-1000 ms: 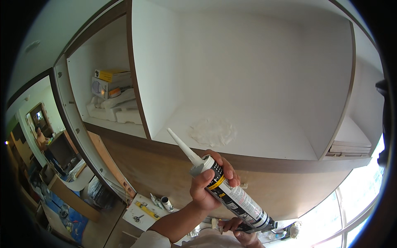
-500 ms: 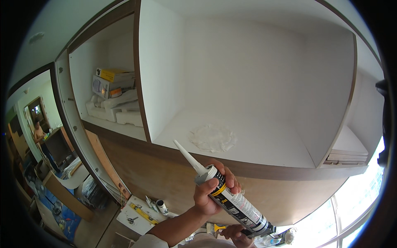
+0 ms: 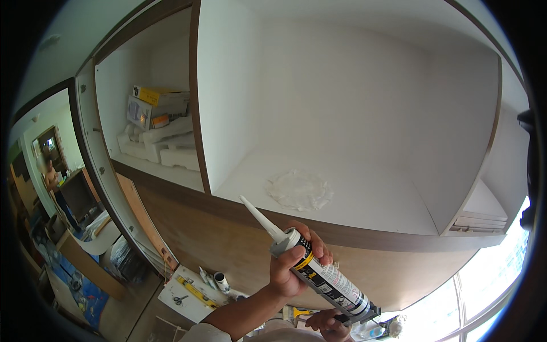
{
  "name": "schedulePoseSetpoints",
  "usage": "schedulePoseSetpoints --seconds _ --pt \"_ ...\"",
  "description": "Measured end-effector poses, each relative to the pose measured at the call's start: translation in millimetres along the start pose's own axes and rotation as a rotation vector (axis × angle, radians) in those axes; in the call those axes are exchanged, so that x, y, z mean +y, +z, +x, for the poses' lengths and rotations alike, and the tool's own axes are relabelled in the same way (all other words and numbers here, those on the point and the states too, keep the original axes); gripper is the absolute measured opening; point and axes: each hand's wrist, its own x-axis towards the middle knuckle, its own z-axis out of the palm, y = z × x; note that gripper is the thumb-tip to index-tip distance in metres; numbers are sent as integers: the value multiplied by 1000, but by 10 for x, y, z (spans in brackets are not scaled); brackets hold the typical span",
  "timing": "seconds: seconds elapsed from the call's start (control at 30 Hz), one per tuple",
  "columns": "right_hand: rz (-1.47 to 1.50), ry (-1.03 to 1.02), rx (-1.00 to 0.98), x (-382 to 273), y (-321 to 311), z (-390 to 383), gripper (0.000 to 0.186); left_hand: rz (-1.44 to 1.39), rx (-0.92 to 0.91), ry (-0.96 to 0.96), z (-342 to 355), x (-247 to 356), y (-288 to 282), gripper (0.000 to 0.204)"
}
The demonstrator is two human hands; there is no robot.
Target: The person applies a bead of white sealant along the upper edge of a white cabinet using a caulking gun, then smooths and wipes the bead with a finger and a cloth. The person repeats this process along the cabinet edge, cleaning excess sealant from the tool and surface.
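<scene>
My left hand (image 3: 289, 271) is closed round the upper end of a caulking gun with a white, black and yellow cartridge (image 3: 327, 276). Its long white nozzle (image 3: 259, 216) points up and left, in front of the open white cabinet (image 3: 347, 97). My right hand (image 3: 331, 324), low at the bottom, is closed on the gun's dark handle end, partly hidden behind it. Beyond the nozzle, on the cabinet's floor, lies a rough, pale round patch (image 3: 299, 190), which I cannot identify further.
A left compartment holds boxes (image 3: 156, 105) and white foam (image 3: 162, 145). Below lie a white board (image 3: 185, 302) with scissors, a yellow level and tubes, plus a brush (image 3: 299, 312). A mirror or doorway at left shows a person (image 3: 52, 182) amid clutter. A bright window (image 3: 487, 285) is lower right.
The view has shifted a little. The gun and both hands sit slightly further right and lower in the picture than a second ago, with the same grip.
</scene>
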Motion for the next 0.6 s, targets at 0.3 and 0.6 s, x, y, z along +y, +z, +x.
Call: schedulePoseSetpoints --seconds 0.3,0.6 --pt "19 -1 4 28 12 68 23 15 35 -15 3 -47 -67 29" --pt "489 120 -306 505 -613 161 23 137 94 7 7 -189 -57 34"
